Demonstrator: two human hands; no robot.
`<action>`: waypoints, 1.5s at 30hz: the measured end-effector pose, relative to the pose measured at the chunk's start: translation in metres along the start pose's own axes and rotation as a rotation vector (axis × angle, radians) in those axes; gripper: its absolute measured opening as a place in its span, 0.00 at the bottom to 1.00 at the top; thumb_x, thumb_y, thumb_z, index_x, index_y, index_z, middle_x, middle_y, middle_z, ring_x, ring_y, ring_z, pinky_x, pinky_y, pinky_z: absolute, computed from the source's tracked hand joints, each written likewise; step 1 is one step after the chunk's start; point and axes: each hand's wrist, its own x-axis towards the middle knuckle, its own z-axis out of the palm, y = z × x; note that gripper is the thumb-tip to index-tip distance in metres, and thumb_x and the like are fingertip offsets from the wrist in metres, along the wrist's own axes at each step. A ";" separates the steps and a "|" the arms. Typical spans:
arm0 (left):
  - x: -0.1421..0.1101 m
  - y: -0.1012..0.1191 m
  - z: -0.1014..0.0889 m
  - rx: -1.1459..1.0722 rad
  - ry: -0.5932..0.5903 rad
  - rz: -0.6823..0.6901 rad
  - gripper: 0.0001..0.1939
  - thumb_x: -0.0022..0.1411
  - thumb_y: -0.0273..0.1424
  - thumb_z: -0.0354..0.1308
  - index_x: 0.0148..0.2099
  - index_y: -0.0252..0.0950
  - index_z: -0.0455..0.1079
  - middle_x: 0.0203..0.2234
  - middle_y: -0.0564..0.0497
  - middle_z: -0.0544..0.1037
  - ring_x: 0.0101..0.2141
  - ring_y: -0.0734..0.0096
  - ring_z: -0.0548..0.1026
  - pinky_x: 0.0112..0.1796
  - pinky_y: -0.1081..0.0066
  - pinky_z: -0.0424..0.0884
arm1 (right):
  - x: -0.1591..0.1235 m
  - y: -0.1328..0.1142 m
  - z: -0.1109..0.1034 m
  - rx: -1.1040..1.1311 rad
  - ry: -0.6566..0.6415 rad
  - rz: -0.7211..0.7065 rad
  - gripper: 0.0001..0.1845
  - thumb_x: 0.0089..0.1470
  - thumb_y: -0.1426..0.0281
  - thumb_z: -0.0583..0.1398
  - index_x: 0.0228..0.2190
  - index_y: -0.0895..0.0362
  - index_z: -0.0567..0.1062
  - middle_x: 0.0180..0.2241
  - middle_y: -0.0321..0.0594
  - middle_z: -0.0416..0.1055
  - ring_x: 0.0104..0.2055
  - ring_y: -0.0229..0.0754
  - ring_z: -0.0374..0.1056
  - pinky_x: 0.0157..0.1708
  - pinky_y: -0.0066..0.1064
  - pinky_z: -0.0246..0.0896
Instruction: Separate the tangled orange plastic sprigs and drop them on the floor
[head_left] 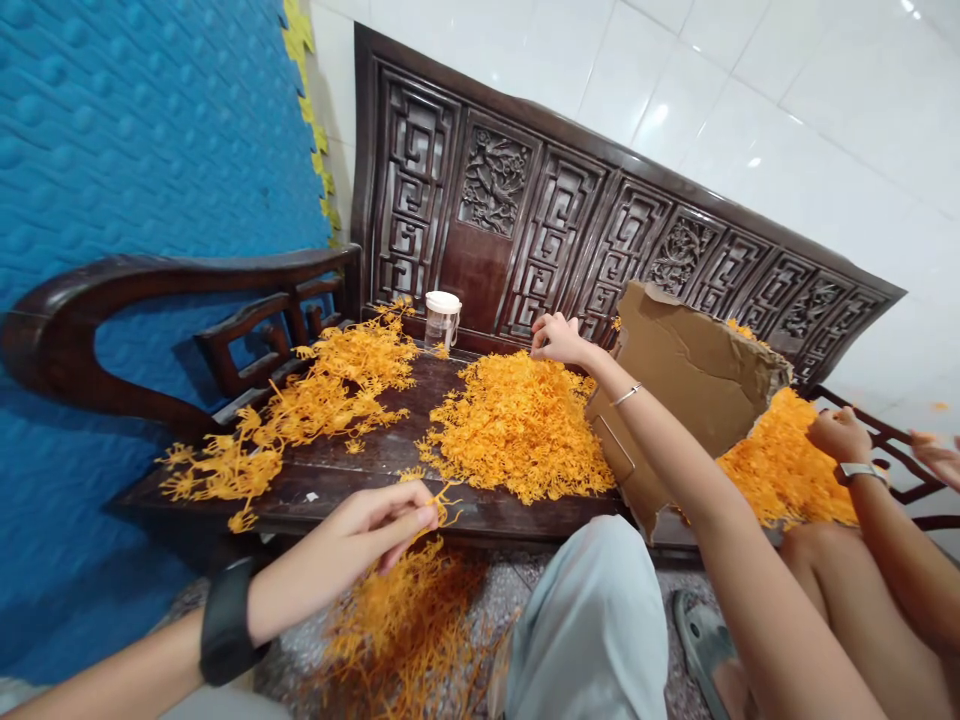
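Note:
My left hand [386, 522], with a black band on its wrist, pinches an orange branched plastic piece [448, 505] by its stem above the bench's front edge. The thin prongs stick out to the right of the fingertips. My right hand [559, 338] hangs over the back of a heap of small orange pieces [521, 430], fingers curled together; whatever they may hold is hidden. To the left on the bench lies a looser pile of larger branched orange pieces [337, 385]. Beneath my left hand, more orange strands [412, 620] are heaped near the floor.
A carved dark wooden bench [480, 262] carries the piles and a clear cup with a white lid [442, 318]. Upright cardboard [675, 370] separates my heap from another orange heap [795, 465], where another person's hands [840, 437] are. Blue matting [150, 130] lies left.

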 end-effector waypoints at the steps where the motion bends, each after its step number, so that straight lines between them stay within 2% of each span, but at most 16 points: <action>1: 0.000 0.001 0.000 -0.007 0.001 -0.002 0.15 0.58 0.41 0.48 0.26 0.37 0.61 0.16 0.59 0.59 0.19 0.77 0.59 0.22 0.76 0.58 | 0.001 0.000 0.002 -0.020 -0.023 0.011 0.04 0.40 0.69 0.62 0.19 0.57 0.75 0.41 0.40 0.63 0.46 0.48 0.52 0.45 0.46 0.42; 9: 0.002 0.008 -0.003 -0.144 -0.004 0.017 0.13 0.58 0.41 0.48 0.29 0.37 0.63 0.12 0.59 0.64 0.18 0.76 0.63 0.25 0.73 0.62 | 0.003 -0.006 0.006 -0.127 -0.082 0.028 0.06 0.41 0.67 0.62 0.23 0.57 0.76 0.42 0.43 0.64 0.47 0.51 0.52 0.44 0.47 0.42; 12: 0.003 0.008 -0.004 -0.237 0.009 0.014 0.13 0.57 0.41 0.48 0.30 0.37 0.62 0.14 0.56 0.71 0.20 0.73 0.67 0.27 0.71 0.63 | -0.005 -0.020 -0.003 -0.023 0.006 -0.014 0.08 0.45 0.65 0.60 0.27 0.57 0.76 0.43 0.43 0.64 0.47 0.50 0.53 0.43 0.45 0.42; 15: 0.004 0.008 -0.005 -0.346 0.029 -0.023 0.13 0.55 0.41 0.51 0.31 0.36 0.61 0.17 0.55 0.73 0.21 0.72 0.69 0.27 0.71 0.64 | -0.028 -0.050 -0.015 0.170 0.080 -0.153 0.10 0.49 0.64 0.58 0.28 0.57 0.75 0.41 0.41 0.66 0.46 0.46 0.56 0.44 0.42 0.41; 17: 0.004 0.008 -0.006 -0.402 0.043 -0.037 0.13 0.55 0.41 0.53 0.32 0.36 0.61 0.18 0.54 0.74 0.21 0.72 0.70 0.27 0.71 0.65 | -0.051 -0.076 -0.022 0.304 0.020 -0.317 0.11 0.51 0.63 0.56 0.29 0.57 0.74 0.40 0.39 0.68 0.44 0.43 0.58 0.44 0.39 0.42; 19: 0.004 0.010 -0.006 -0.439 0.057 -0.041 0.13 0.54 0.40 0.54 0.34 0.36 0.61 0.21 0.52 0.75 0.23 0.71 0.72 0.28 0.70 0.65 | -0.077 -0.101 -0.024 0.398 -0.109 -0.468 0.13 0.52 0.61 0.55 0.31 0.57 0.73 0.37 0.38 0.69 0.42 0.40 0.59 0.44 0.37 0.44; 22: 0.003 0.013 -0.005 -0.479 0.064 -0.033 0.11 0.56 0.37 0.54 0.37 0.36 0.61 0.26 0.50 0.76 0.27 0.69 0.73 0.32 0.69 0.66 | -0.110 -0.127 -0.014 0.384 -0.257 -0.525 0.15 0.51 0.58 0.55 0.32 0.57 0.72 0.35 0.38 0.69 0.41 0.40 0.60 0.44 0.37 0.45; 25: 0.001 0.016 -0.004 -0.514 0.078 -0.021 0.08 0.57 0.35 0.53 0.36 0.36 0.62 0.22 0.54 0.74 0.25 0.73 0.70 0.31 0.72 0.65 | -0.128 -0.135 0.010 0.374 -0.233 -0.466 0.18 0.50 0.58 0.56 0.39 0.57 0.70 0.41 0.42 0.67 0.45 0.43 0.59 0.45 0.39 0.47; 28: 0.001 0.018 -0.004 -0.561 0.110 -0.010 0.05 0.58 0.32 0.52 0.34 0.35 0.64 0.17 0.57 0.69 0.21 0.76 0.66 0.27 0.74 0.63 | -0.137 -0.137 0.035 0.532 -0.176 -0.455 0.21 0.49 0.60 0.58 0.45 0.56 0.66 0.45 0.43 0.65 0.48 0.42 0.58 0.46 0.38 0.50; 30: 0.001 0.018 -0.003 -0.608 0.143 0.014 0.04 0.58 0.30 0.51 0.33 0.35 0.64 0.18 0.56 0.69 0.22 0.75 0.67 0.28 0.74 0.64 | -0.144 -0.143 0.045 0.682 -0.061 -0.417 0.16 0.51 0.63 0.57 0.41 0.56 0.68 0.42 0.40 0.68 0.45 0.38 0.61 0.45 0.35 0.52; 32: 0.001 0.018 -0.002 -0.662 0.192 0.027 0.02 0.58 0.28 0.52 0.32 0.36 0.63 0.22 0.54 0.73 0.27 0.73 0.71 0.33 0.72 0.65 | -0.154 -0.155 0.049 0.767 0.129 -0.322 0.09 0.53 0.65 0.54 0.32 0.57 0.70 0.33 0.38 0.70 0.37 0.36 0.63 0.41 0.32 0.54; 35: 0.000 0.017 0.002 -0.734 0.225 0.017 0.02 0.56 0.26 0.53 0.34 0.36 0.62 0.33 0.49 0.76 0.40 0.67 0.72 0.44 0.67 0.63 | -0.169 -0.178 0.056 0.741 0.271 -0.275 0.14 0.52 0.61 0.55 0.23 0.58 0.68 0.24 0.37 0.67 0.30 0.36 0.61 0.34 0.31 0.54; 38: -0.002 0.018 0.008 -0.743 0.202 0.019 0.06 0.56 0.27 0.55 0.36 0.38 0.61 0.41 0.48 0.74 0.49 0.64 0.67 0.50 0.64 0.59 | -0.176 -0.198 0.070 0.749 0.199 -0.225 0.17 0.47 0.56 0.57 0.21 0.58 0.68 0.22 0.37 0.65 0.27 0.36 0.58 0.28 0.28 0.53; 41: -0.005 0.017 0.011 -0.638 0.214 0.015 0.06 0.55 0.28 0.55 0.36 0.39 0.61 0.43 0.48 0.72 0.52 0.64 0.63 0.51 0.64 0.56 | -0.176 -0.208 0.087 1.006 0.047 -0.056 0.19 0.45 0.57 0.59 0.16 0.59 0.66 0.15 0.30 0.56 0.19 0.31 0.49 0.21 0.25 0.47; 43: -0.006 0.017 0.010 -0.544 0.251 -0.001 0.06 0.55 0.31 0.55 0.34 0.39 0.61 0.42 0.49 0.72 0.48 0.64 0.66 0.48 0.65 0.59 | -0.176 -0.207 0.094 1.241 -0.048 0.046 0.18 0.42 0.57 0.61 0.17 0.59 0.68 0.13 0.28 0.52 0.17 0.29 0.46 0.18 0.24 0.43; 45: -0.007 0.015 0.008 -0.466 0.295 -0.020 0.08 0.54 0.34 0.56 0.33 0.39 0.59 0.36 0.51 0.73 0.40 0.66 0.70 0.42 0.67 0.64 | -0.176 -0.202 0.096 1.421 -0.121 0.086 0.18 0.38 0.56 0.63 0.20 0.59 0.70 0.14 0.28 0.57 0.17 0.28 0.49 0.18 0.23 0.45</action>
